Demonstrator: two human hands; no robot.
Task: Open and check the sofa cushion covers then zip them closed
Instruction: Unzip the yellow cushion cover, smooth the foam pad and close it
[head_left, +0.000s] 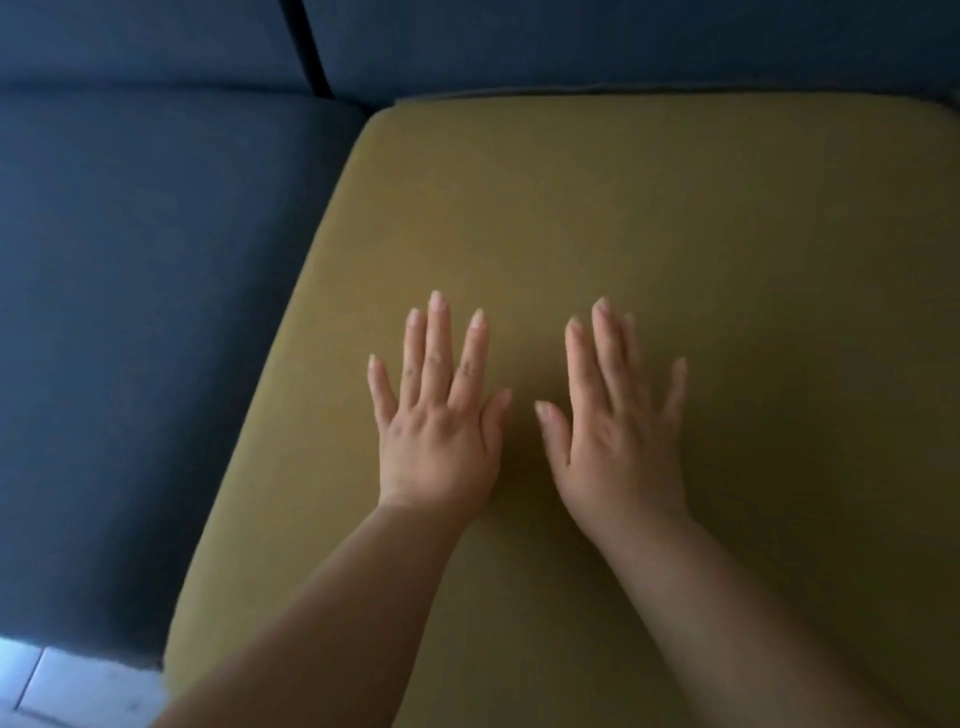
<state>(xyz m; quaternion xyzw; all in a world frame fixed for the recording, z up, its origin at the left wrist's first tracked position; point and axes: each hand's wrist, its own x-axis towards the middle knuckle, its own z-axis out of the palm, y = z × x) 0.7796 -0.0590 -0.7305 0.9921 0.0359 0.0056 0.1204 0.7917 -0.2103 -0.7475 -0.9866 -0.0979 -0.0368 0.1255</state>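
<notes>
A mustard-yellow seat cushion (649, 208) lies flat on the sofa and fills the middle and right of the view. My left hand (439, 415) rests palm down on its top, fingers straight and spread. My right hand (618, 415) lies flat beside it, a small gap between the two thumbs, its fingers slightly blurred. Both hands sit near the cushion's centre. No zip or opening of the cover shows from this side.
A dark blue seat cushion (145, 338) adjoins the yellow one on the left. Dark blue back cushions (571, 41) run along the top, with a gap (311, 52) between two of them. A patch of light tiled floor (67, 686) shows at the bottom left.
</notes>
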